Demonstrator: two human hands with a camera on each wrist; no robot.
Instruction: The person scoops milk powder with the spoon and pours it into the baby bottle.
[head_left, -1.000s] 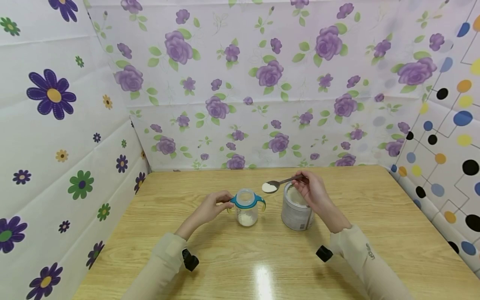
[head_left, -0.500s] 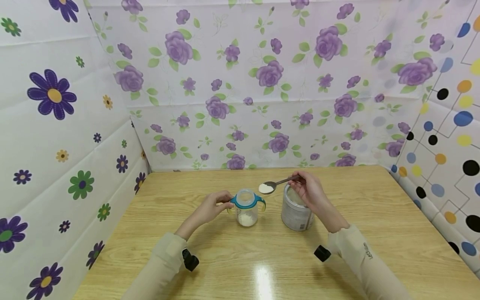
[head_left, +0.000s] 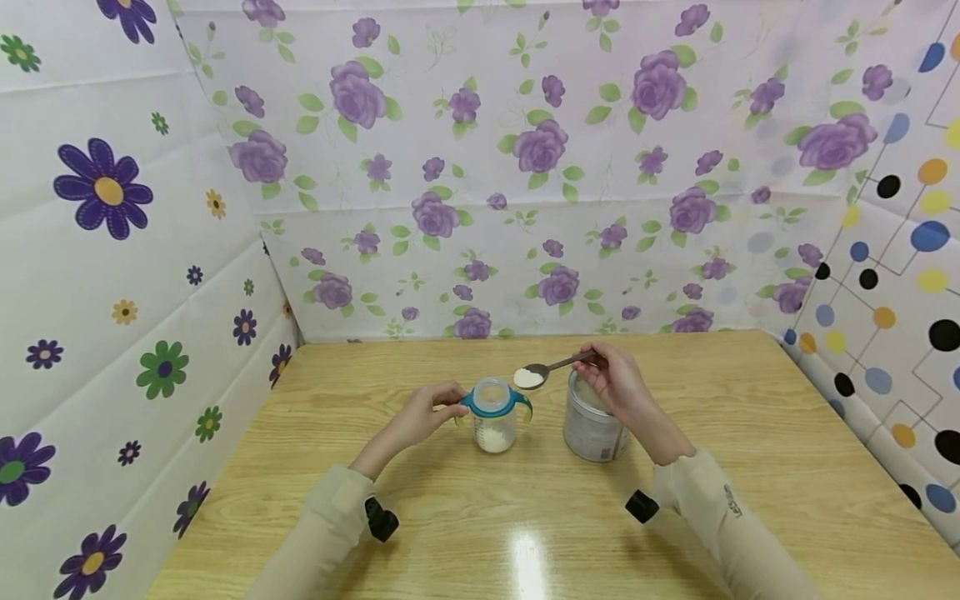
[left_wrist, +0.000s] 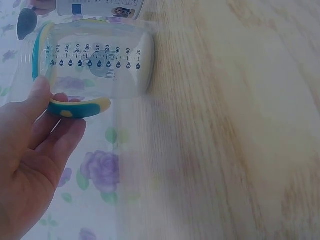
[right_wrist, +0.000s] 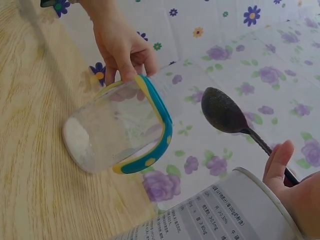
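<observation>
A clear baby bottle [head_left: 494, 419] with a teal collar and handles stands on the wooden table [head_left: 525, 533], a little white powder in its bottom [right_wrist: 77, 142]. My left hand [head_left: 426, 412] pinches its left handle [left_wrist: 75, 107]. My right hand [head_left: 617, 383] holds a metal spoon [head_left: 551, 367] by the handle. Its bowl, heaped with white powder [head_left: 527, 377], hovers just right of the bottle's open mouth. A silver powder tin [head_left: 592, 421] stands open under my right hand and beside the bottle [left_wrist: 95, 62]. The spoon [right_wrist: 227, 115] shows its underside in the right wrist view.
Flowered sheets [head_left: 480, 167] wall in the table at the back and on both sides. Bare wood lies around the bottle and tin, with a bright glare spot [head_left: 525, 554] near the front edge.
My right hand has carried the loaded spoon a little to the left, from above the tin's rim toward the bottle's mouth. The left hand and bottle have stayed put.
</observation>
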